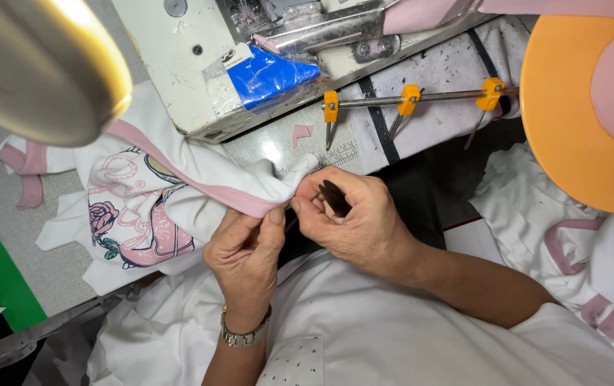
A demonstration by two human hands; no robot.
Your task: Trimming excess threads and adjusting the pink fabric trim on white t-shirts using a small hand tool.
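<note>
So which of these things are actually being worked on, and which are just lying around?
In use:
- white garment with pink trim, pinched by the left hand
- right hand, gripping a small dark tool

Lying about:
- sewing machine
- rod with orange clips
- orange disc
- pile of garments

You face a grey counter (56, 275) carrying a white sewing machine (178, 64). Left of the machine a lit metal lamp shade (35, 64) hangs close; right of it stands an orange disc (571, 121).
</note>
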